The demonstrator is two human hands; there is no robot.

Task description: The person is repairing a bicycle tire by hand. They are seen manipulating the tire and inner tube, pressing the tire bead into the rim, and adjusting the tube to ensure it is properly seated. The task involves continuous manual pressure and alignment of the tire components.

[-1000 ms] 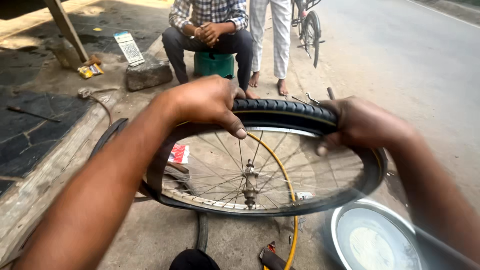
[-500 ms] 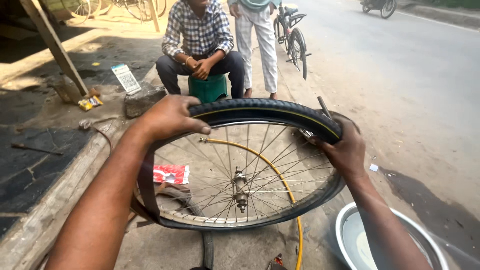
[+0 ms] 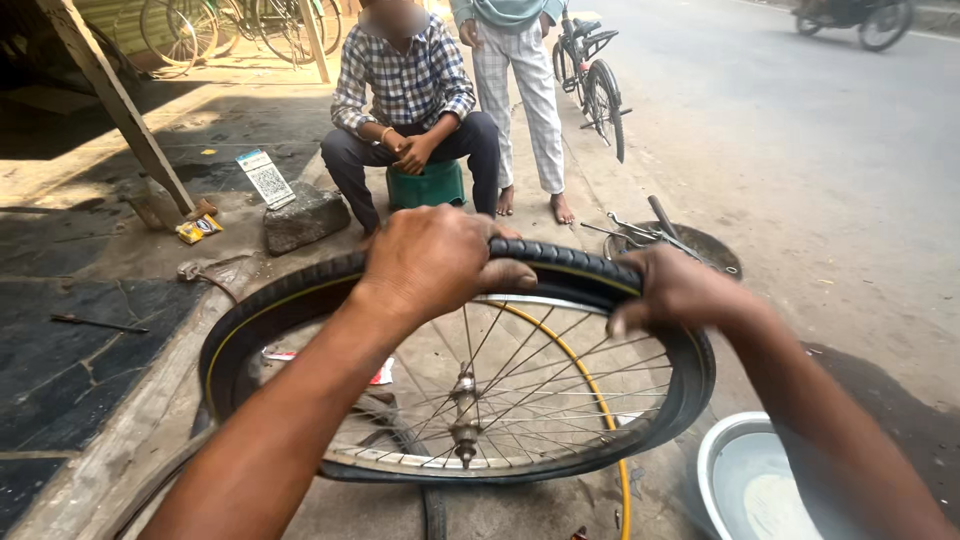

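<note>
A bicycle wheel with a black tyre [image 3: 270, 310], a silver rim and spokes around a hub [image 3: 464, 408] lies tilted in front of me. My left hand [image 3: 435, 262] grips the tyre at its far top edge, fingers curled over it. My right hand [image 3: 680, 290] grips the tyre further right, fingers wrapped over the rubber. A yellow tube or cable [image 3: 585, 385] curves across the spokes.
A person in a checked shirt sits on a green stool [image 3: 428, 186]; another stands beside a parked bicycle [image 3: 595, 85]. A metal basin [image 3: 765, 485] lies at lower right. A stone block [image 3: 305, 217], tools [image 3: 650, 235] and a raised kerb [image 3: 120, 420] surround the spot.
Both hands have shifted along the tyre's top edge, closer together. The wheel now sits nearer and lower in view, and the head camera has tilted up.
</note>
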